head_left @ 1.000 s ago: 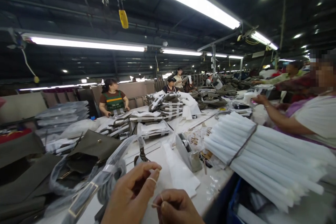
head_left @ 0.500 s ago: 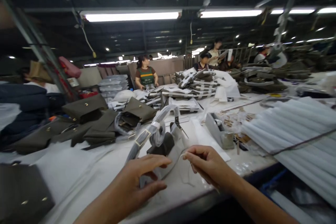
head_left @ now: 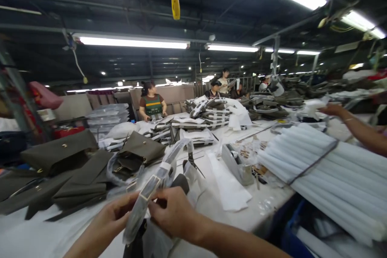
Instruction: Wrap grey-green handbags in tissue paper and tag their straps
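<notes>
Both my hands are near the bottom middle of the view, closed on a bag strap wrapped in clear plastic. My left hand pinches the strap from the left. My right hand grips it from the right, fingers curled round it. The strap rises in an arc toward a dark bag covered in plastic film on the white table. A gold rectangular buckle shows on the strap between my hands.
Olive green bags lie piled at the left. A grey tape dispenser and a bundle of white foam tubes sit at the right. Another person's arm reaches in at far right. Several workers stand at the far tables.
My hands have come together and taken hold of the wrapped strap; half a second ago the left lay on the bag and the right pinched a thin white thread.
</notes>
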`<state>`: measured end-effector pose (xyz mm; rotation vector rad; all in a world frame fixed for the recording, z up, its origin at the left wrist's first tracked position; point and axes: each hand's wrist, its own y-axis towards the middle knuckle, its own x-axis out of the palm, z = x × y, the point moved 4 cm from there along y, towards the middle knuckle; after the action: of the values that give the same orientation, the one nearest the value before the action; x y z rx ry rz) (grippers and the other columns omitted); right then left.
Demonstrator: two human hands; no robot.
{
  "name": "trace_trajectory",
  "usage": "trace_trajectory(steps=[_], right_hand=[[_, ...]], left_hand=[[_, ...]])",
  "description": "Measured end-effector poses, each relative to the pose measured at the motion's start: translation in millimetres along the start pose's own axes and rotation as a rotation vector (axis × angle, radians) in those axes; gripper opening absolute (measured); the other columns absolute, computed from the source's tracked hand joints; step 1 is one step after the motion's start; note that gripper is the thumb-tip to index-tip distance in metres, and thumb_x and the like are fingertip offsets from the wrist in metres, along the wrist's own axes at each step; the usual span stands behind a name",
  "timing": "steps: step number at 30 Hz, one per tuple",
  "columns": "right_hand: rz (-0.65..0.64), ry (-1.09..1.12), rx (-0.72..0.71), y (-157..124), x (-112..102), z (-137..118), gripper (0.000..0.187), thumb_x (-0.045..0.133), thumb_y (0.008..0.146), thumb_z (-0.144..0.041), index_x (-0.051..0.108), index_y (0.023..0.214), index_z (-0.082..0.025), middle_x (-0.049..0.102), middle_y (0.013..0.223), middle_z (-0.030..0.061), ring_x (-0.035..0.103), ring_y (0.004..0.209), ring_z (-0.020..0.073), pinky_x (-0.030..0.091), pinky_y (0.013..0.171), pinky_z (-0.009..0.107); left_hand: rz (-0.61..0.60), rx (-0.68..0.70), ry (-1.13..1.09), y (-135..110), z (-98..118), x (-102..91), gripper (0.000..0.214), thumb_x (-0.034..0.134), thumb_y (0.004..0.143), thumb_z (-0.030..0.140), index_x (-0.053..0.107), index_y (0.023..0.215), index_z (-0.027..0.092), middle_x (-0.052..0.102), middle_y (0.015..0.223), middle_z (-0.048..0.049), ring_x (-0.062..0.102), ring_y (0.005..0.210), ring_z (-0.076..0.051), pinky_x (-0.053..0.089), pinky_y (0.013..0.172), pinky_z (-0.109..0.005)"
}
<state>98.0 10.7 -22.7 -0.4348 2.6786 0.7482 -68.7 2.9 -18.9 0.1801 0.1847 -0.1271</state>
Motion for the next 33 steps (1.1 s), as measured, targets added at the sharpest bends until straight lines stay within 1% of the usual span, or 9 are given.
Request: trace_trajectory(steps=[8, 11, 14, 17, 20, 24, 27, 30, 33], right_hand=[[0.046, 0.011, 0.005, 3, 3, -2, 0.022, 0.058, 0.086, -0.025, 0.077, 0.088, -0.016, 0.066, 0.065, -0.0011, 0.053, 0.057, 0.0118, 0.035, 0.049, 0.020], [0.025, 0.020, -0.006, -1, -3, 1, 0.022, 0.060, 0.088, -0.032, 0.077, 0.095, -0.019, 0.072, 0.074, 0.0005, 0.059, 0.063, 0.0132, 0.041, 0.055, 0.021], [-0.037, 0.096, -0.024, -13, -9, 3, 0.033, 0.072, 0.082, -0.037, 0.072, 0.111, -0.022, 0.076, 0.092, 0.0031, 0.068, 0.080, 0.0177, 0.049, 0.074, 0.025], [-0.073, 0.164, 0.031, -30, -15, 9, 0.051, 0.078, 0.077, -0.034, 0.062, 0.124, -0.023, 0.074, 0.102, 0.0037, 0.069, 0.087, 0.0184, 0.051, 0.082, 0.028], [-0.073, 0.188, 0.125, -45, -20, 16, 0.061, 0.079, 0.075, -0.030, 0.055, 0.131, -0.026, 0.070, 0.110, 0.0039, 0.066, 0.086, 0.0169, 0.052, 0.079, 0.029], [-0.083, 0.312, 0.213, -56, -23, 21, 0.050, 0.078, 0.076, -0.029, 0.059, 0.122, -0.023, 0.070, 0.094, 0.0021, 0.067, 0.085, 0.0180, 0.053, 0.078, 0.030], [0.010, 0.410, 0.261, -59, -29, 20, 0.039, 0.078, 0.077, -0.035, 0.063, 0.111, -0.021, 0.071, 0.090, 0.0019, 0.067, 0.084, 0.0184, 0.053, 0.077, 0.030], [0.118, 0.510, 0.247, -56, -33, 15, 0.029, 0.076, 0.079, -0.039, 0.066, 0.098, -0.020, 0.070, 0.088, 0.0022, 0.067, 0.084, 0.0185, 0.054, 0.078, 0.031], [0.075, 0.621, 0.111, -45, -28, 4, 0.019, 0.073, 0.083, -0.037, 0.066, 0.088, -0.020, 0.071, 0.093, 0.0045, 0.067, 0.099, 0.0223, 0.053, 0.087, 0.034]], left_hand=[[0.016, -0.004, 0.015, 14, -15, -5.8, 0.034, 0.088, 0.049, 0.051, 0.080, 0.074, 0.028, 0.075, 0.074, -0.0032, 0.071, 0.073, -0.032, 0.060, 0.071, -0.042], [0.106, -0.042, 0.153, 11, -12, -25.7, 0.036, 0.087, 0.045, 0.056, 0.079, 0.068, 0.030, 0.076, 0.078, -0.0034, 0.071, 0.090, -0.036, 0.058, 0.085, -0.043], [0.205, -0.131, 0.173, -9, -7, -41.3, 0.046, 0.085, 0.051, 0.059, 0.080, 0.084, 0.027, 0.077, 0.094, -0.0063, 0.066, 0.108, -0.036, 0.057, 0.089, -0.040], [0.300, -0.184, 0.004, -32, -5, -44.9, 0.052, 0.086, 0.059, 0.053, 0.076, 0.100, 0.022, 0.076, 0.096, -0.0075, 0.068, 0.102, -0.028, 0.058, 0.083, -0.030], [0.366, -0.182, -0.282, -46, -10, -38.5, 0.046, 0.088, 0.063, 0.045, 0.074, 0.098, 0.019, 0.074, 0.081, -0.0034, 0.070, 0.088, -0.019, 0.056, 0.087, -0.024], [0.371, -0.090, -0.535, -50, -9, -23.7, 0.038, 0.088, 0.067, 0.034, 0.073, 0.098, 0.019, 0.063, 0.068, 0.0032, 0.069, 0.081, -0.014, 0.056, 0.091, -0.025], [0.338, -0.021, -0.598, -49, -6, -14.1, 0.035, 0.084, 0.072, 0.030, 0.073, 0.103, 0.019, 0.061, 0.069, 0.0039, 0.064, 0.073, -0.009, 0.056, 0.089, -0.023], [0.329, -0.005, -0.581, -47, -5, -9.3, 0.034, 0.082, 0.074, 0.026, 0.073, 0.106, 0.020, 0.069, 0.085, 0.0000, 0.064, 0.074, -0.008, 0.055, 0.086, -0.021], [0.342, 0.007, -0.515, -45, -6, -7.1, 0.036, 0.080, 0.075, 0.024, 0.073, 0.111, 0.023, 0.073, 0.107, -0.0057, 0.065, 0.076, -0.008, 0.055, 0.085, -0.021]])
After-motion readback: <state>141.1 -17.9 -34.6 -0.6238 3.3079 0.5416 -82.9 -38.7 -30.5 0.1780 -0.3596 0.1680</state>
